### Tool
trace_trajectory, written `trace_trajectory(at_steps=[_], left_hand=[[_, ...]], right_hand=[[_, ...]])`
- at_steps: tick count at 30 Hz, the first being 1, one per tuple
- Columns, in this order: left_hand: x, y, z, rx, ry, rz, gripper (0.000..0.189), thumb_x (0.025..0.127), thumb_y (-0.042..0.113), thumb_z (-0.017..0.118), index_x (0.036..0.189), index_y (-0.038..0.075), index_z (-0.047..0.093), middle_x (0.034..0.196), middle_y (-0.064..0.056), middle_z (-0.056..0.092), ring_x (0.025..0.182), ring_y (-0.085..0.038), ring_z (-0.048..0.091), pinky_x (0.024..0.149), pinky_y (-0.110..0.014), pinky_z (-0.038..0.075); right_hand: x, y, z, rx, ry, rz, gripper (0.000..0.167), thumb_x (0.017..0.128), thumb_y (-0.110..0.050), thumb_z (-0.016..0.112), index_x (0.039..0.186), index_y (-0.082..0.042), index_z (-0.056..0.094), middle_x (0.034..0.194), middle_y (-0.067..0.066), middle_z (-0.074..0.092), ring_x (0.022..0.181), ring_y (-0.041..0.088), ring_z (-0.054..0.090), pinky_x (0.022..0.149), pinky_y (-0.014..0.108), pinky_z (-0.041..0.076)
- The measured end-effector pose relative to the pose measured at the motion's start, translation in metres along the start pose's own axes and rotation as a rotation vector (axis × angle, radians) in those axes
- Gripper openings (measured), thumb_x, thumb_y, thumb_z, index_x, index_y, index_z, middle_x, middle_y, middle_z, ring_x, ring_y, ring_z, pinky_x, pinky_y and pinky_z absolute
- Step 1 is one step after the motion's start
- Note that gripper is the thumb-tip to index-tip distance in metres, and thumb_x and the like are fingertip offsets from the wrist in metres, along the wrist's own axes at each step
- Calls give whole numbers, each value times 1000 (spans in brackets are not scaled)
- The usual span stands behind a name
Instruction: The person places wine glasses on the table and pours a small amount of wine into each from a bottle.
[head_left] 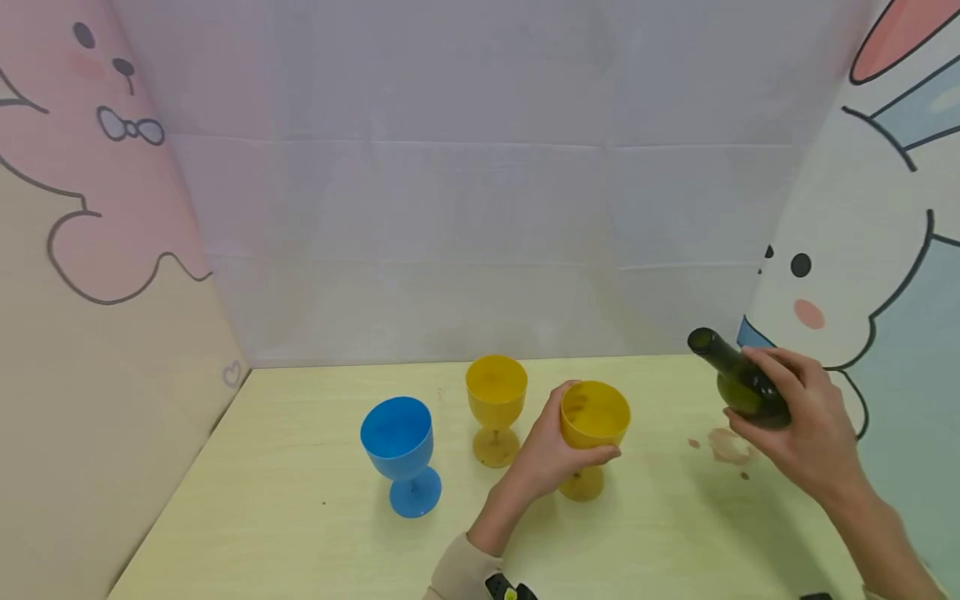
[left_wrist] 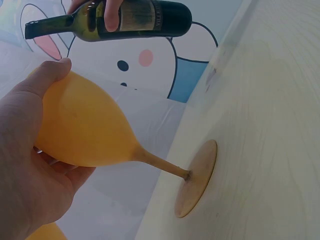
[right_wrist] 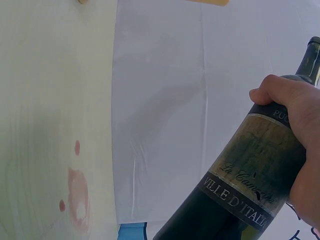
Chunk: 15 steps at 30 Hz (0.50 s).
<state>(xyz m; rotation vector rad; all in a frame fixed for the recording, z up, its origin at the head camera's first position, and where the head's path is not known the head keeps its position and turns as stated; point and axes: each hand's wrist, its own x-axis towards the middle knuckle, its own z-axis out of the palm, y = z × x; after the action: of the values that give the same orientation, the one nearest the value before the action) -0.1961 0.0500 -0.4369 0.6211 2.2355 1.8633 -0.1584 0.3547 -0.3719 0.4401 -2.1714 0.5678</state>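
Note:
My left hand (head_left: 551, 454) grips the bowl of a yellow goblet (head_left: 596, 417), thumb on the near side and fingers behind it. In the left wrist view the goblet's foot (left_wrist: 197, 180) is at the tabletop and its stem is bare. My right hand (head_left: 806, 417) holds a dark green wine bottle (right_wrist: 232, 185) round its body, off the table and to the right of that goblet. The bottle leans with its open neck (head_left: 712, 346) up and to the left, toward the goblets. Its label shows in the right wrist view.
A second yellow goblet (head_left: 497, 404) stands behind and left of the held one. Further left is a blue goblet (head_left: 401, 442), also upright. Reddish wet spots (head_left: 729, 447) mark the table (head_left: 300, 533) below the bottle. Printed walls flank the table, with a white sheet (head_left: 450, 208) behind.

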Motion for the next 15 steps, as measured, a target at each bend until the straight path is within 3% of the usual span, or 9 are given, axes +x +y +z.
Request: trace_trajectory(at_steps=[3,4,7,15], left_hand=[[0,0,1,5,3,6,87,76,40,86,144,42,31,131,10,54,110,-11,57,92,-28,51],[0,0,1,6,4,8,88,76,40,86,144,42,31,131,10,54,110,-11,57,92,-28,51],[0,0,2,11,6,6,88,76,40,86,145,41,31,131,11,53,110,-10,57,92,-28,51],[1,0,1,18,10,-5,89,76,40,86,146,40,31,131,12,53,109,-9,57,92,-28,51]], right_hand=[[-1,0,-1,-64,-26,-44,85,83,-77,49,133,-9,62,124,29,55,100,41,51,85,35,35],[-1,1,-2,-82,-39,-54,84,83,-76,47,133,-10,62,124,29,55,99,43,51,82,42,36],[-2,1,-3,-124,-69,-85,82,86,-75,42,134,-11,61,123,30,55,98,47,51,75,54,36],[-1,-3,-3,-207,-135,-133,79,89,-77,33,133,-18,60,122,28,56,95,47,53,73,63,39]])
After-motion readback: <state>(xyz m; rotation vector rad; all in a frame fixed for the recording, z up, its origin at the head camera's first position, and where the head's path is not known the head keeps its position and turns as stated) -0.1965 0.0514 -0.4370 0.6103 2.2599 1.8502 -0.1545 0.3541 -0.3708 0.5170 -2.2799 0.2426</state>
